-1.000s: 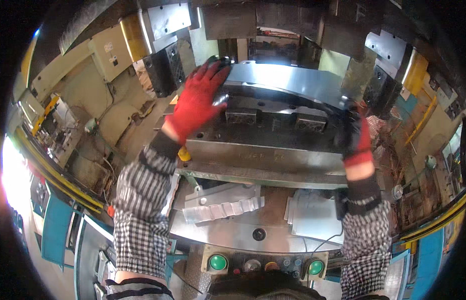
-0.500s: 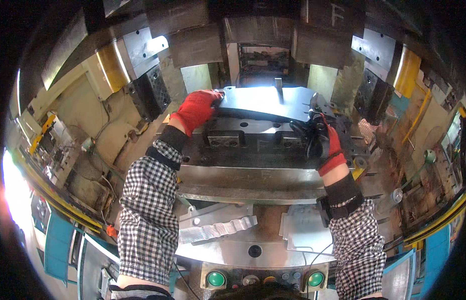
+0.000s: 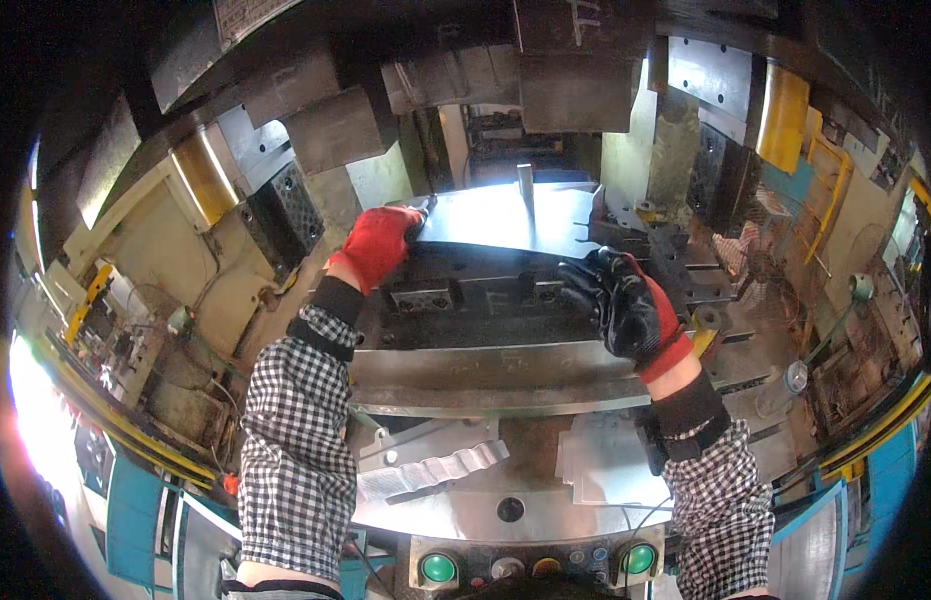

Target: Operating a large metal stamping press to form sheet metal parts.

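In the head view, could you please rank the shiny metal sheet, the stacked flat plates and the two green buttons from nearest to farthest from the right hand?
From the right hand:
1. Shiny metal sheet: immediately to its upper left.
2. Stacked flat plates: below it.
3. Right green button: near the bottom edge.
4. Left green button: bottom edge, farther left.

You can pick out pale strokes [image 3: 585, 18] on the dark, square-edged metal block [image 3: 542, 32] at the top of your view, but no wording can be read there. Fainter marks [image 3: 464, 368] on the long grey-brown steel bar [image 3: 546, 366] before you are too blurred to read.
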The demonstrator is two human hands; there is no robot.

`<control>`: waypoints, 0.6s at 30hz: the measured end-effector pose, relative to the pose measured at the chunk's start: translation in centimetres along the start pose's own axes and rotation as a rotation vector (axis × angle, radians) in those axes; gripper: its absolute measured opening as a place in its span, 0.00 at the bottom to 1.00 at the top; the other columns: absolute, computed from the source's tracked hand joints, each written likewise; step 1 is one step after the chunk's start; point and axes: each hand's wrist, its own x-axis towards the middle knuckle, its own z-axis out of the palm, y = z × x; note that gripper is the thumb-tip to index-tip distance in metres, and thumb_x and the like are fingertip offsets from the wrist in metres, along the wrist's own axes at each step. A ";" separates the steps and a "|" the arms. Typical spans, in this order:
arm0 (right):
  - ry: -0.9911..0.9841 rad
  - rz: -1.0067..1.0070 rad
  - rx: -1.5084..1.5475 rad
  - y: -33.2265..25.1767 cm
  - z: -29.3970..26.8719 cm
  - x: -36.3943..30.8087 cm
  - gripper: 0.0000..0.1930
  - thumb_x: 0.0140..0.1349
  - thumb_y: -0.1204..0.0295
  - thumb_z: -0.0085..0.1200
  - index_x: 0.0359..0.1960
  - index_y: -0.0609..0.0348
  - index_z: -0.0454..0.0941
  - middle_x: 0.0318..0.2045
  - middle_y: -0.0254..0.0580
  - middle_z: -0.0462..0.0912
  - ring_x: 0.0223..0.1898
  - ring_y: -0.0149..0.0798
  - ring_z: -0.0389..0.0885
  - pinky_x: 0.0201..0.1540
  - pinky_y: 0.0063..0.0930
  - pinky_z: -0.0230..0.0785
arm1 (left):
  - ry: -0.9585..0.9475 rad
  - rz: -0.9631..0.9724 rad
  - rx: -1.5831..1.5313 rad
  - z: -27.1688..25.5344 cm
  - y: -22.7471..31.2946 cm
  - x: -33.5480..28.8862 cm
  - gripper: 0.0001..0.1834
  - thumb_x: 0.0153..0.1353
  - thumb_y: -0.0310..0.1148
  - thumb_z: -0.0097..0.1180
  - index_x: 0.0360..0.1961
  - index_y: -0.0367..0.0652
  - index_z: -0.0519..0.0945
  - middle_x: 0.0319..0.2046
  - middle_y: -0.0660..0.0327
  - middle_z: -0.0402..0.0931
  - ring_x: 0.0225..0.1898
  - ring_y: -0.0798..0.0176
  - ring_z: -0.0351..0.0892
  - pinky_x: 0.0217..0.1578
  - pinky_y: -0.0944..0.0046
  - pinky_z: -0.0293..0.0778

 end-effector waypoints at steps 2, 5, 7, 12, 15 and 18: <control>-0.093 -0.068 0.013 0.2 -0.7 -0.1 0.15 0.60 0.65 0.42 0.40 0.65 0.66 0.40 0.50 0.71 0.46 0.50 0.70 0.52 0.43 0.62 | 0.038 0.079 -0.030 -0.1 -0.4 -0.2 0.19 0.37 0.24 0.52 0.37 0.39 0.73 0.41 0.51 0.71 0.43 0.53 0.70 0.45 0.61 0.66; -0.166 -0.037 -0.009 0.5 -1.7 0.2 0.16 0.61 0.63 0.38 0.43 0.60 0.67 0.45 0.45 0.70 0.52 0.50 0.64 0.56 0.45 0.54 | -0.072 0.052 -0.057 -0.4 0.3 0.0 0.20 0.39 0.25 0.52 0.40 0.38 0.72 0.42 0.50 0.70 0.45 0.51 0.69 0.46 0.60 0.65; -0.200 -0.014 0.022 1.0 -1.5 0.2 0.15 0.61 0.63 0.38 0.43 0.60 0.67 0.45 0.46 0.69 0.52 0.51 0.64 0.56 0.45 0.54 | -0.046 0.049 -0.073 -1.3 -0.1 -1.4 0.22 0.40 0.25 0.52 0.42 0.38 0.71 0.44 0.50 0.69 0.46 0.51 0.68 0.47 0.60 0.64; -0.232 0.003 0.099 0.4 -1.7 0.1 0.16 0.61 0.63 0.37 0.45 0.61 0.66 0.46 0.48 0.69 0.53 0.51 0.63 0.58 0.45 0.51 | 0.099 -0.069 -0.064 -4.1 3.4 -7.2 0.26 0.44 0.26 0.53 0.49 0.38 0.66 0.48 0.50 0.66 0.50 0.51 0.64 0.50 0.60 0.61; -0.265 -0.051 0.085 -0.3 -1.7 -1.1 0.17 0.61 0.64 0.37 0.48 0.62 0.64 0.48 0.49 0.67 0.54 0.51 0.61 0.59 0.44 0.49 | 0.246 -0.250 -0.317 -4.6 6.6 -13.3 0.26 0.46 0.28 0.54 0.49 0.38 0.66 0.44 0.49 0.68 0.46 0.55 0.68 0.46 0.62 0.64; -0.098 0.080 -0.012 -0.6 1.2 -5.3 0.21 0.62 0.64 0.35 0.52 0.65 0.59 0.52 0.48 0.63 0.55 0.48 0.59 0.58 0.38 0.51 | 0.002 -0.475 -0.718 -4.2 8.2 -23.1 0.20 0.47 0.30 0.55 0.44 0.39 0.73 0.32 0.56 0.75 0.37 0.68 0.72 0.38 0.69 0.66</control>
